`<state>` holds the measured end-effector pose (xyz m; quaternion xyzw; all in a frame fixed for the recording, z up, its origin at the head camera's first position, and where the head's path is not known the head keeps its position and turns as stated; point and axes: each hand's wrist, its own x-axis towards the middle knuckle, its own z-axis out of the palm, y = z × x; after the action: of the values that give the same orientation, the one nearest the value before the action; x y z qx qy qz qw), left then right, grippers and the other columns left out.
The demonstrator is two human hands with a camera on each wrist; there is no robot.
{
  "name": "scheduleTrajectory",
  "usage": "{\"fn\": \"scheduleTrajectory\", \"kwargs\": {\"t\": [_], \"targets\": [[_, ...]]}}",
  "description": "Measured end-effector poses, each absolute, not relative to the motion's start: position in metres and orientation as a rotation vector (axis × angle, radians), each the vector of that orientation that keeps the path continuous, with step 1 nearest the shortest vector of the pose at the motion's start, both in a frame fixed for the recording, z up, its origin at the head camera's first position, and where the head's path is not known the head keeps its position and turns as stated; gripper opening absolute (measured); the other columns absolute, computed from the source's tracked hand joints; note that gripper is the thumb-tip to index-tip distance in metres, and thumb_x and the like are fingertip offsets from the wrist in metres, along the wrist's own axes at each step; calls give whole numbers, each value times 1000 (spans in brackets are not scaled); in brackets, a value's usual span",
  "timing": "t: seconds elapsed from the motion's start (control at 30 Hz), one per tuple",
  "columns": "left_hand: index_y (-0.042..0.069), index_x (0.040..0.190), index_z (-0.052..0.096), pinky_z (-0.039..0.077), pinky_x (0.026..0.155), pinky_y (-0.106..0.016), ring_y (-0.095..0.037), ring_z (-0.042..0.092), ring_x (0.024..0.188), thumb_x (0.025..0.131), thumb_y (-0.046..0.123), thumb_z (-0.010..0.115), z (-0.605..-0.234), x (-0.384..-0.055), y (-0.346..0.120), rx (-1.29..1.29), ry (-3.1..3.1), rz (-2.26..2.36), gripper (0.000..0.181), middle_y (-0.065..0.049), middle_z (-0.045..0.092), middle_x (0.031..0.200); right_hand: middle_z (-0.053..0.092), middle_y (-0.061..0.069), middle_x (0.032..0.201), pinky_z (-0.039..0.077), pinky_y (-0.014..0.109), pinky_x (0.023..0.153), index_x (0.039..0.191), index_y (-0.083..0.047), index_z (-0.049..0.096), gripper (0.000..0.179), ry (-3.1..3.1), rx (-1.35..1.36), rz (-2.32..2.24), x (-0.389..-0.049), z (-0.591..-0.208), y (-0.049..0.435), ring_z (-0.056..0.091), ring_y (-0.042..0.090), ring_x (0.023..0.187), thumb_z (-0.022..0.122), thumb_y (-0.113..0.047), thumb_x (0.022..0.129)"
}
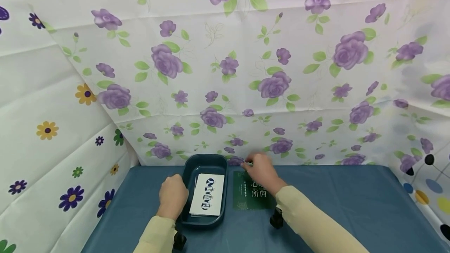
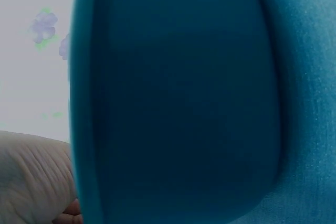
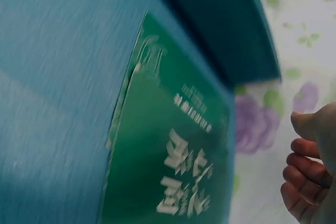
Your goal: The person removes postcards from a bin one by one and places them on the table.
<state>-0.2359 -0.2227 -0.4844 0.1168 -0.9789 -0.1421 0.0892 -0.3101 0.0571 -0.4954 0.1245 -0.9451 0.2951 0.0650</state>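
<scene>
A dark teal plastic tray [image 1: 204, 223] holds a small stack of white cards [image 1: 207, 194] printed with dark blue figures. My left hand [image 1: 173, 196] grips the tray's left rim; the left wrist view shows the palm side [image 2: 31, 177] beside the tray wall [image 2: 184, 103]. Right of the tray lie green cards [image 1: 242, 202] with white Chinese characters. One green card [image 3: 157, 129] overlaps another, their edges slightly offset. Above their far part hovers my right hand [image 1: 261, 171], its fingers loosely curled with nothing visible between them.
A blue cloth [image 1: 334, 206] covers the table. Behind it hangs a white sheet [image 1: 246, 50] with purple flowers. Another flowered sheet [image 1: 52, 147] closes the left side, and a dotted one [image 1: 429, 182] the right. Dark devices [image 1: 276, 218] sit at both wrists.
</scene>
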Motion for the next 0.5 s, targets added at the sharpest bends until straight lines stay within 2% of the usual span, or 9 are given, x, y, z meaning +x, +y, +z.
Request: {"fn": "scheduleTrajectory", "kwargs": {"t": [0.2,0.37,0.5], "targets": [[0,74,65,47,46,-44,-34,63,58,77,4,63,-487,-234,-223,349,-2915,-420,5,-18,66,70,69,-5,86,45,25,58,93,-20,72,17,-2825,542,893,-298,-474,37,57,3,65,65,-34,86],[1,69,63,45,43,-41,-30,61,53,77,3,62,-487,-232,-224,330,-2914,-441,8,-16,64,65,66,-7,89,47,23,62,94,-22,71,18,-2826,651,831,-291,-464,22,59,3,74,64,-37,86],[2,66,61,43,41,-39,-28,59,50,78,2,61,-485,-234,-225,293,-2884,-439,12,-15,62,62,66,-2,97,51,26,70,100,-19,70,25,-2820,722,790,-288,-459,12,63,9,86,64,-38,86]]}}
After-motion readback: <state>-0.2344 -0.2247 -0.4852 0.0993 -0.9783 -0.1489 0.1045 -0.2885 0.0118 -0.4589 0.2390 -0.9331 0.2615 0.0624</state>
